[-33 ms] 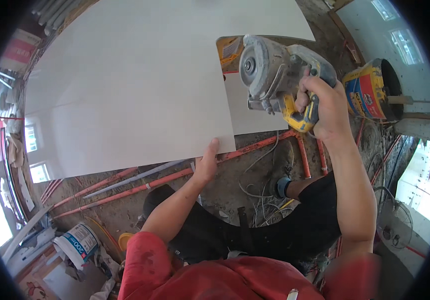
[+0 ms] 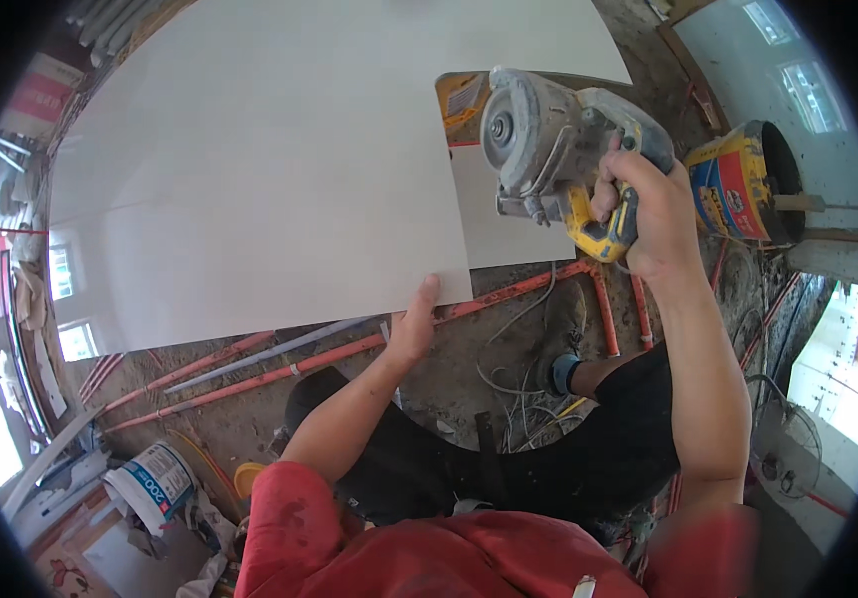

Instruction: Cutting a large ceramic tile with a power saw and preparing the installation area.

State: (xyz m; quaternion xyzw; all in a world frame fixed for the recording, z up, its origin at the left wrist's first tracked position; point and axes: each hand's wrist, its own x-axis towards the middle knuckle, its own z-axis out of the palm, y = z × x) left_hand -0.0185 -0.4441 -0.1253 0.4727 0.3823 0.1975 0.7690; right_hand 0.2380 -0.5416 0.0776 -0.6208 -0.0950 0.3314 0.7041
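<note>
A large glossy white tile (image 2: 269, 179) spreads across the left and upper middle, with a notch at its right side. My left hand (image 2: 417, 321) grips its near edge close to the notched corner, thumb on top and fingers hidden underneath. My right hand (image 2: 648, 194) is wrapped round the yellow and black handle of a dusty handheld tile saw (image 2: 538, 140). The saw is held up beside the notch, its round guard facing left. Below the saw lies a smaller white tile piece (image 2: 518, 234), partly covered by the saw and the large tile.
Orange pipes (image 2: 349, 349) run over the dirt floor in front of my legs. Loose cables (image 2: 523, 399) lie by my shoe (image 2: 565, 329). A yellow bucket (image 2: 733, 189) stands at the right, and a white bucket (image 2: 155, 483) at the lower left. Another glossy panel (image 2: 798, 80) is upper right.
</note>
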